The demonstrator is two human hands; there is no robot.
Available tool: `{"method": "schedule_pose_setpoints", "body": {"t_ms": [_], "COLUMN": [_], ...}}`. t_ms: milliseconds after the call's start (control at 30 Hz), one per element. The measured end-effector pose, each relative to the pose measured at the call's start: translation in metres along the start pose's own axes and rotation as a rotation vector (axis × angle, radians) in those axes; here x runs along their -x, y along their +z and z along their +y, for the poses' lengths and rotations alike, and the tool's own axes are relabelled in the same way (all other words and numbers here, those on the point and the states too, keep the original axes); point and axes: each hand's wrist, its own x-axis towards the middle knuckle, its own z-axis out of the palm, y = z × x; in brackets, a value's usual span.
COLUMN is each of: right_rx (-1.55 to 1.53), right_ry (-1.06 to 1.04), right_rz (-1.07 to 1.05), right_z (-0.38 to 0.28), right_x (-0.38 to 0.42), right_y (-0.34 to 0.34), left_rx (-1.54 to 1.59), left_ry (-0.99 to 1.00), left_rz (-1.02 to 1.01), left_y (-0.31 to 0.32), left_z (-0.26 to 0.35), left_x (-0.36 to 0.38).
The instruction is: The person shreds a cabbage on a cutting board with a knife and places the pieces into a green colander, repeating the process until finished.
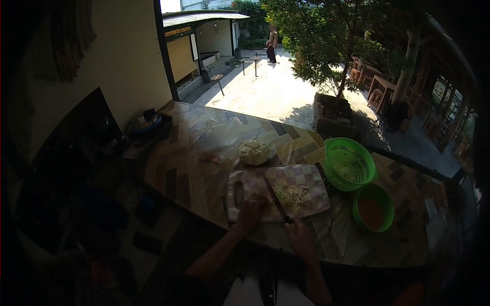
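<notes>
A pink and white checkered cutting board (244, 176) lies on the wooden table. My right hand (302, 237) is closed round the black handle of a knife (276, 199), whose blade points up and left across the board. Left of the blade, my left hand (253, 208) rests on the board with its fingers bent together; whatever is under them is hidden. Pale shredded cabbage (291, 195) lies in a loose heap right of the blade. Just behind the board sits a cut cabbage head (253, 152).
A green colander (350, 164) with pale shreds stands right of the board, and a green bowl (373, 207) with orange contents is nearer me. Clear plastic (228, 127) lies at the back. A person (272, 45) stands outside, beyond the table (189, 188).
</notes>
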Motion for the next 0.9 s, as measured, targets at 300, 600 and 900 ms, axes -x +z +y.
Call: {"method": "schedule_pose_setpoints", "body": {"t_ms": [300,600,900], "right_rx": [0.091,0.351,0.233], "right_ry": [0.037,0.041,0.051], "right_rz": [-0.051,-0.137,-0.229], "right_z": [-0.011,-0.017,-0.016], "right_x": [0.006,0.003,-0.032], "right_y": [0.001,0.023,0.01], "left_rx": [0.046,-0.11,0.032], "left_ry": [-0.046,0.047,-0.072], "left_rz": [-0.007,-0.022,-0.066], "left_y": [-0.003,0.003,0.001], "left_z": [0.01,0.011,0.002], "left_x": [-0.004,-0.002,-0.003]}}
